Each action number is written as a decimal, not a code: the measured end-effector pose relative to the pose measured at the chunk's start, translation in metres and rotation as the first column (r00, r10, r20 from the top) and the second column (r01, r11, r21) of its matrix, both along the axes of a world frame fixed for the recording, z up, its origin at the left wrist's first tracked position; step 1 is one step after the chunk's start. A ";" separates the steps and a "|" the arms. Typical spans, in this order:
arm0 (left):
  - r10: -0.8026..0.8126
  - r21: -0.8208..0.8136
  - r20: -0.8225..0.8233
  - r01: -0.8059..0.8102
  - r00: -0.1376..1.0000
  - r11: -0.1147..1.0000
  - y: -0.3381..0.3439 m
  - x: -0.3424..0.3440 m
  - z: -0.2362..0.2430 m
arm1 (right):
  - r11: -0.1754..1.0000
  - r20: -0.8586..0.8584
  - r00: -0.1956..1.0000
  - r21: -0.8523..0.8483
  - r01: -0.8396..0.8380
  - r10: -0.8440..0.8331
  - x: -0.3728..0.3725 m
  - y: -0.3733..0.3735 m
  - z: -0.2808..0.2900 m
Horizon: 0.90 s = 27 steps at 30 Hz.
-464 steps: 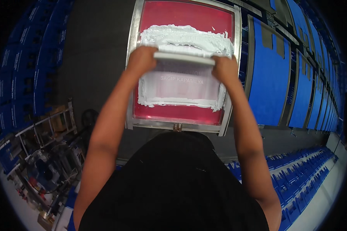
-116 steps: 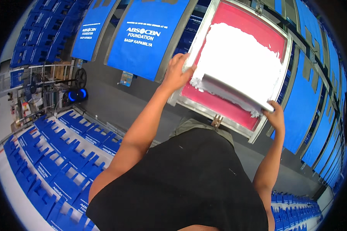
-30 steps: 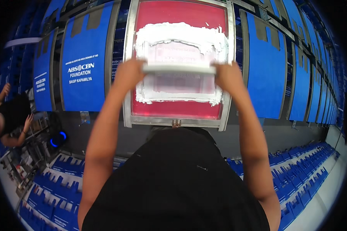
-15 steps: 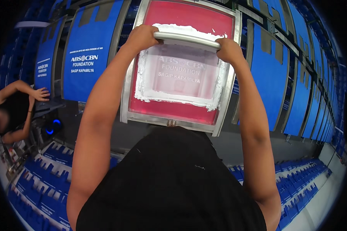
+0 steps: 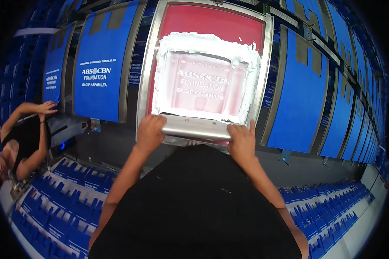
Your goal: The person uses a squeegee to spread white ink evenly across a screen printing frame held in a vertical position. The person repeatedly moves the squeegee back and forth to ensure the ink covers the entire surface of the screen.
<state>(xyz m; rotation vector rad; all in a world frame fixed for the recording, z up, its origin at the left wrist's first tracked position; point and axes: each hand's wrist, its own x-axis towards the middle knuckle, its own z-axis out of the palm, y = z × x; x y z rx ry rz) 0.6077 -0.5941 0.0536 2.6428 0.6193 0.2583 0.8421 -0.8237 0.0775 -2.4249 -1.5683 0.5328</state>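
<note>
Head view: your left hand and right hand curl closed around opposite ends of a rounded silvery metal squeegee bar, which spans the near end of the red, metal-framed rectangular screen. Thick white paste rings the pale middle of that screen, just beyond the bar. Flat blue sheets lie on either side of it.

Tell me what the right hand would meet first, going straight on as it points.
Past the metal bar it grips, the right hand would probably meet the white paste border near its lower right corner; its height above the red screen is unclear.
</note>
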 end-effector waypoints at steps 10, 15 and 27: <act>0.064 -0.014 -0.247 -0.070 0.967 0.997 0.152 0.169 -0.001 | 0.988 0.232 0.973 -0.147 0.057 -0.021 0.160 0.153 -0.015; 0.145 0.082 0.060 -0.150 0.988 0.985 0.161 0.166 0.027 | 0.988 0.091 0.996 -0.156 -0.010 0.025 0.185 0.180 0.024; -0.029 -0.942 -0.290 -0.280 0.957 0.186 -0.129 -0.049 -0.087 | 0.975 -0.082 0.996 -0.217 -0.041 0.023 0.223 0.227 -0.002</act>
